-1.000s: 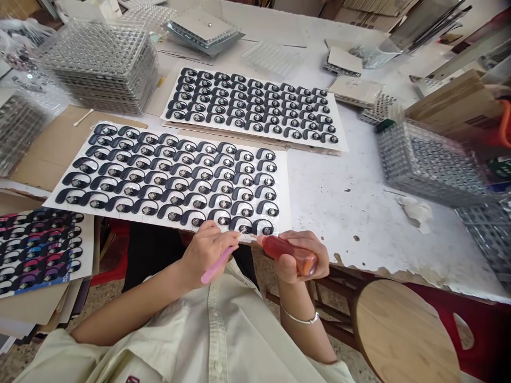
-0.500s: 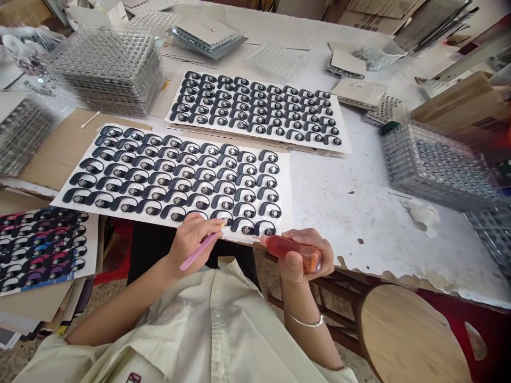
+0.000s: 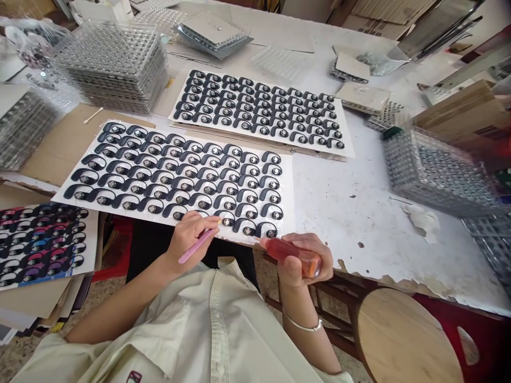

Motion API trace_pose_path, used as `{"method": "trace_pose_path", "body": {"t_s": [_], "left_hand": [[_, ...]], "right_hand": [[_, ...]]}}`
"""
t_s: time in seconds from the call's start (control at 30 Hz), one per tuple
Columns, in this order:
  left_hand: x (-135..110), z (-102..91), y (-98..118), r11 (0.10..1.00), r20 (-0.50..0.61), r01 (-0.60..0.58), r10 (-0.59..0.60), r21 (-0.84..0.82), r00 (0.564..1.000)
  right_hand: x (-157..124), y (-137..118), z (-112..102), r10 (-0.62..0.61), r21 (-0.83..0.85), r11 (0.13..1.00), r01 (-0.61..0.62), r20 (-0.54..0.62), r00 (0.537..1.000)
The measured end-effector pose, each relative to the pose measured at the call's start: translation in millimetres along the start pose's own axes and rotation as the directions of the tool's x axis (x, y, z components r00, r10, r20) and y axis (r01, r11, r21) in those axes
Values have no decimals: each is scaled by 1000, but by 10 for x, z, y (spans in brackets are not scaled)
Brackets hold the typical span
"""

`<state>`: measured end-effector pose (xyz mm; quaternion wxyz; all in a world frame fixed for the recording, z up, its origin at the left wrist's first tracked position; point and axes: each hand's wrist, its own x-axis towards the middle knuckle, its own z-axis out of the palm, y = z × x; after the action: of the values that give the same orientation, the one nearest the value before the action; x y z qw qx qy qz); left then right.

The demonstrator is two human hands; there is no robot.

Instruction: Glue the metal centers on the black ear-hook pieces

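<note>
Between the fingers of my left hand (image 3: 190,238) is a slim pink stick (image 3: 196,247) with a small yellowish tip, over the front edge of the near sheet (image 3: 287,191). My right hand (image 3: 307,259) is wrapped round a squeeze bottle (image 3: 290,254) of reddish-orange liquid. The bottle's nozzle points left, close to the sheet's front right corner. Rows of dark curved pieces (image 3: 184,185), each with a round silvery centre, cover this white sheet. Farther back lies a second sheet (image 3: 346,133) bearing the same kind of pieces.
Stacked clear trays (image 3: 115,69) stand at the back left, with more trays (image 3: 435,165) at the right. A cotton swab (image 3: 93,115) rests on brown cardboard (image 3: 67,143). Below the table at left is a sheet of coloured pieces (image 3: 43,244). A round wooden stool (image 3: 403,335) stands at the lower right.
The view has shifted slightly, so the table things appear a little to the right. Both hands keep hold of the stick and the bottle, almost in the same places.
</note>
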<state>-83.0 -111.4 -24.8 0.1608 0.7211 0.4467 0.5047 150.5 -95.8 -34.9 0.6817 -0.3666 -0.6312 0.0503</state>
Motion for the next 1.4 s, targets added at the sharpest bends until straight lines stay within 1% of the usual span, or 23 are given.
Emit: {"method": "trace_pose_path", "body": {"t_s": [0.17, 0.27, 0.37, 0.57, 0.63, 0.73, 0.8, 1.0, 1.27, 1.4], "left_hand": [[-3, 3, -8, 1000, -13, -6, 6, 2, 1000], [-11, 2, -16, 1000, -8, 2, -3, -5, 1000], [-23, 4, -25, 1000, -4, 14, -14, -1, 1000], [-26, 10, -27, 1000, -7, 6, -6, 8, 1000], [-25, 12, -24, 1000, -10, 6, -6, 11, 1000], [-23, 11, -17, 1000, -14, 2, -2, 11, 1000], [-19, 9, -11, 1000, -15, 3, -3, 11, 1000], [-11, 4, -3, 1000, -16, -1, 1, 13, 1000], [-27, 12, -26, 1000, -14, -1, 1, 6, 1000], [-25, 10, -22, 1000, -14, -7, 7, 9, 1000]], "right_hand": [[-8, -18, 8, 13, 36, 999, -13, -14, 1000], [-5, -30, 12, 52, 25, 998, -51, -23, 998], [-5, -30, 11, 70, 6, 998, -70, -6, 998], [-27, -4, -5, -31, -30, 999, 30, -7, 1000], [-36, 1, -4, -30, -20, 999, 29, -23, 999], [-46, 9, 4, -10, 44, 999, 14, -93, 996], [-50, 13, 6, -19, 62, 998, 26, -107, 994], [-48, 9, -5, -39, 40, 998, 39, -22, 999], [-69, 8, -1, -114, -22, 993, 114, -5, 993], [-95, 7, -2, -130, -12, 991, 130, 11, 991]]}}
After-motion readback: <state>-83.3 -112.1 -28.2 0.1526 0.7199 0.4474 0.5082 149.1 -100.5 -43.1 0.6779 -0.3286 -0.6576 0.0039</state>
